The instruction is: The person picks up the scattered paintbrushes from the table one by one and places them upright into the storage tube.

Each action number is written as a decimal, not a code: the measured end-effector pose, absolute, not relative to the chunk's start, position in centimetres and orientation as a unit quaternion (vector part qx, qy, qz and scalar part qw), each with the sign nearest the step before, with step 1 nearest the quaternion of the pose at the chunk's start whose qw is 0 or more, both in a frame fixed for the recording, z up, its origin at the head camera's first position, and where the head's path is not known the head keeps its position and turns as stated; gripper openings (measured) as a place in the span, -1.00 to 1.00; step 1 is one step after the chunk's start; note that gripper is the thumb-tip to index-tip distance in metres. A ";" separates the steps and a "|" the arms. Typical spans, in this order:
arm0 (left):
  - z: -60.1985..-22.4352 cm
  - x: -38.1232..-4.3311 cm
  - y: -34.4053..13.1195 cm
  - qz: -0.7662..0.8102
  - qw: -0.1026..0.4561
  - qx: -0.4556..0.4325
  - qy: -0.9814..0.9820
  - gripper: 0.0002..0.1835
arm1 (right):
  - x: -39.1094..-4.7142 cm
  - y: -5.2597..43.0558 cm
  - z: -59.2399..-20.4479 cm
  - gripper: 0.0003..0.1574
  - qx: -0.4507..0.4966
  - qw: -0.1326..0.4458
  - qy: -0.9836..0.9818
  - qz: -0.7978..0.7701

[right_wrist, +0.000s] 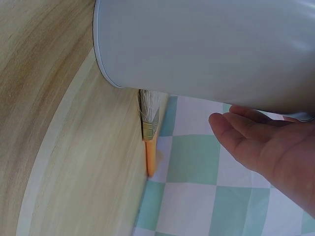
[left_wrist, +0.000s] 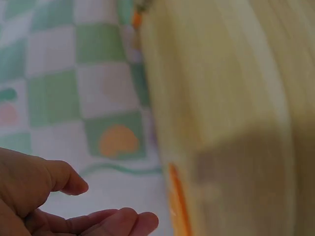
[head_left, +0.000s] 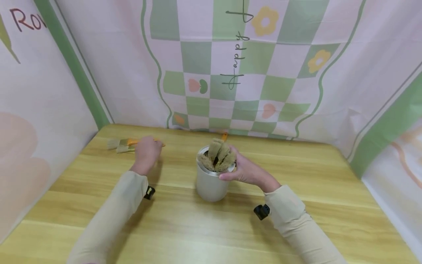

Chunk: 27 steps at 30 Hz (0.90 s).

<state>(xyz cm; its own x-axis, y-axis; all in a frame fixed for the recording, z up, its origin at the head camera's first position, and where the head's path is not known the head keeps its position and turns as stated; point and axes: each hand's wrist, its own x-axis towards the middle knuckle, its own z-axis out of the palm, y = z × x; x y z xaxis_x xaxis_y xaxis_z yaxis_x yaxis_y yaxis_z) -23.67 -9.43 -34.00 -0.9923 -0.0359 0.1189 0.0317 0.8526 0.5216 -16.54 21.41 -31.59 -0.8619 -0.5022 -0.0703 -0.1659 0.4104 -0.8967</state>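
A pale grey-white can [head_left: 212, 183] stands upright on the table, with several beige bristle-like tufts [head_left: 217, 152] sticking up out of its mouth. My right hand [head_left: 245, 170] grips the can at its upper right side, thumb at the front of the rim; the fingers in the right wrist view lie along the can's wall. At the far left, two paintbrushes [head_left: 123, 144] with pale bristles and orange handles lie side by side. My left hand [head_left: 147, 154] is over their handles. In the left wrist view a gap shows between thumb and fingers, an orange handle [left_wrist: 178, 201] beyond them.
Behind the can lies another paintbrush [right_wrist: 150, 130], its orange handle toward the back of the table. A patterned cloth [head_left: 224, 66] hangs along the table's back edge, with more cloth at both sides. The wooden table [head_left: 204, 231] spreads around the can.
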 end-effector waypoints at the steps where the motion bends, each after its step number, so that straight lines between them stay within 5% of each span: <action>1: -34.6 -24.0 -10.2 -0.264 0.061 0.007 -0.962 -0.55 | -16.5 21.3 -31.6 0.42 -0.204 0.167 0.822 -0.504; 11: -37.0 -25.3 -14.8 -0.183 0.032 0.095 -0.978 -0.62 | -16.3 21.1 -31.6 0.40 -0.216 0.163 0.820 -0.505; 27: -36.7 -28.6 -14.6 -0.108 -0.085 0.174 -0.975 -0.67 | -16.4 21.0 -31.6 0.38 -0.213 0.158 0.823 -0.503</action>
